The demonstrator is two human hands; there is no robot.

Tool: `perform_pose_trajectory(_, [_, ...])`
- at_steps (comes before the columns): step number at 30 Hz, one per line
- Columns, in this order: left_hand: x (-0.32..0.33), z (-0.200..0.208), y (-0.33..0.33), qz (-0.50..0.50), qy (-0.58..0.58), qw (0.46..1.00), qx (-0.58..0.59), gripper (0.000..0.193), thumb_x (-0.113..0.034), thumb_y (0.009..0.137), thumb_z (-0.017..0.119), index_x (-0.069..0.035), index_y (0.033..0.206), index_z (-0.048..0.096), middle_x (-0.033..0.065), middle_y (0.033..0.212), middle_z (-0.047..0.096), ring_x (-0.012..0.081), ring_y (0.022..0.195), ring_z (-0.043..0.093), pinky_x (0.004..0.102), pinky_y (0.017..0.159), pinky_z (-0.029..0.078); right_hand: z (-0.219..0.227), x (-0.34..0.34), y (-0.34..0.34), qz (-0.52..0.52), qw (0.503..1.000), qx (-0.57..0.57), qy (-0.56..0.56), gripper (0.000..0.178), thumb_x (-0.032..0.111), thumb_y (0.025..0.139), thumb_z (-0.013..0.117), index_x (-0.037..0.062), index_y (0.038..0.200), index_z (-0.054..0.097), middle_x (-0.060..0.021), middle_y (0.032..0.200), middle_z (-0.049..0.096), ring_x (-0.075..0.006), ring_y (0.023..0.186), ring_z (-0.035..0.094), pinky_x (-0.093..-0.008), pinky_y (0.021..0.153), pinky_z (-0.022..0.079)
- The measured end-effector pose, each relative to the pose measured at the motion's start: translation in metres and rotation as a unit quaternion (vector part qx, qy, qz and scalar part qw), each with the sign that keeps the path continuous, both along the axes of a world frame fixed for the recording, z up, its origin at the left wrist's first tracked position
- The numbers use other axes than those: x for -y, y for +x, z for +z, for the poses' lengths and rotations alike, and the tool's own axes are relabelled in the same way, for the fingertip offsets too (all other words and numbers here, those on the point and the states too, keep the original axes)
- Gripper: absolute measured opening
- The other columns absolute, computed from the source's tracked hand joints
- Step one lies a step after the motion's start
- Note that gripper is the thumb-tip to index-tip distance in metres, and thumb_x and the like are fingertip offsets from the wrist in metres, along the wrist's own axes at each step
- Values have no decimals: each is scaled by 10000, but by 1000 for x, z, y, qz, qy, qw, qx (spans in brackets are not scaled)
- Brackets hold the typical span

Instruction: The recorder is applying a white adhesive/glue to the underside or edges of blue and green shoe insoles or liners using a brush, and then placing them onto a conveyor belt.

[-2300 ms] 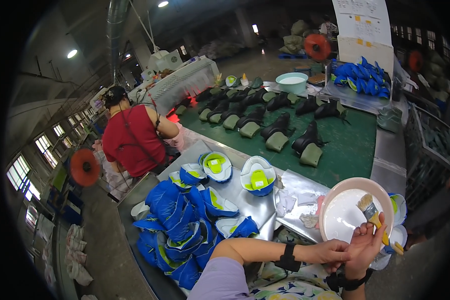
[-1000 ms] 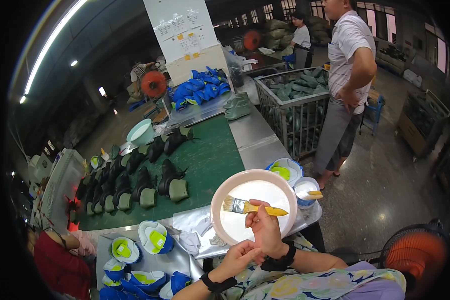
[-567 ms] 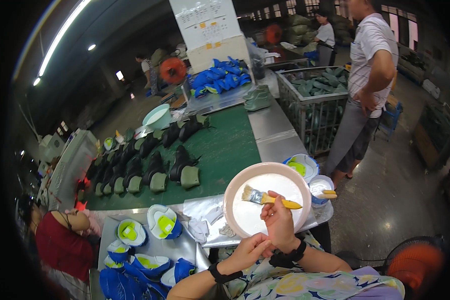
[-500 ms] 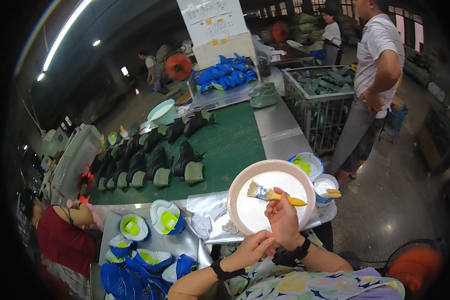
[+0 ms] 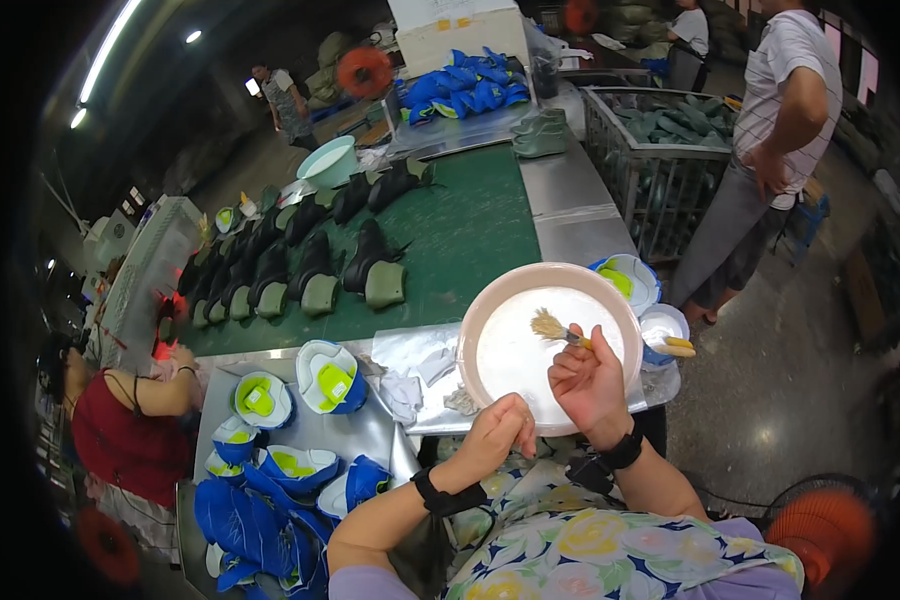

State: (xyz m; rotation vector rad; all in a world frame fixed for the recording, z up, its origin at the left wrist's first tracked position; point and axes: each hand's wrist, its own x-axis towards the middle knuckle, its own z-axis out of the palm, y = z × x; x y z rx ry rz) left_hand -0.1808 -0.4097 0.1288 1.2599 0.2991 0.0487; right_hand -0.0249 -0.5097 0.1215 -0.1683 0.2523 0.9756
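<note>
My right hand [image 5: 592, 390] is closed round the handle of a paintbrush [image 5: 547, 323], whose pale bristles point up and left over a wide pinkish basin [image 5: 473, 362]. White liquid [image 5: 510, 345] covers the basin's bottom. Left of it, my left hand [image 5: 505, 432] is curled into a loose fist at the basin's near rim, and nothing shows in its fingers. Blue and white shoe uppers with lime-green linings, one of them an upright upper [image 5: 330, 378], stand on a metal tray [image 5: 378, 425] at the left. More blue uppers [image 5: 240, 530] are heaped nearer to me.
A white pot [image 5: 662, 328] with a yellow-handled tool stands right of the basin, beside another upper [image 5: 630, 283]. Rows of black and olive shoes [image 5: 315, 265] rest on a green conveyor belt [image 5: 470, 220]. A person [image 5: 790, 110] stands beside a metal crate [image 5: 640, 150]. A seated person [image 5: 135, 430] works left.
My left hand has come away from my right wrist and curled up. The brush has turned in my right hand, so that its handle is now mostly covered. The whole view has shifted slightly.
</note>
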Motion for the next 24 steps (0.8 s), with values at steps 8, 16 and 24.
perform_pose_trajectory(8, [-7, 15, -2, -11, 157, 987, -40, 376, -290, 1029, 452, -3, 839, 606, 57, 719, 654, 106, 590, 616, 241, 557, 521, -2, 15, 17, -12, 993, 104, -54, 336, 368, 1016, 488, 71, 1115, 609, 56, 683, 467, -60, 575, 416, -212, 523, 359])
perform_pose_trajectory(16, [-88, 13, -24, 67, 263, 962, -23, 116, -91, 878, 688, 6, 938, 667, 40, 795, 690, 84, 706, 638, 239, 642, 519, 2, 18, 22, -1, 993, 107, -51, 355, 322, 1045, 440, 17, 1136, 598, 15, 674, 464, -77, 584, 393, -224, 521, 330])
perform_pose_trajectory(24, [-171, -16, -73, 274, 184, 935, -129, 204, -213, 891, 707, -52, 802, 618, 20, 712, 646, 96, 640, 617, 229, 606, 499, -10, 23, 28, 12, 994, 84, -71, 330, 329, 1041, 450, 51, 1125, 605, 34, 646, 462, -74, 566, 401, -218, 511, 338])
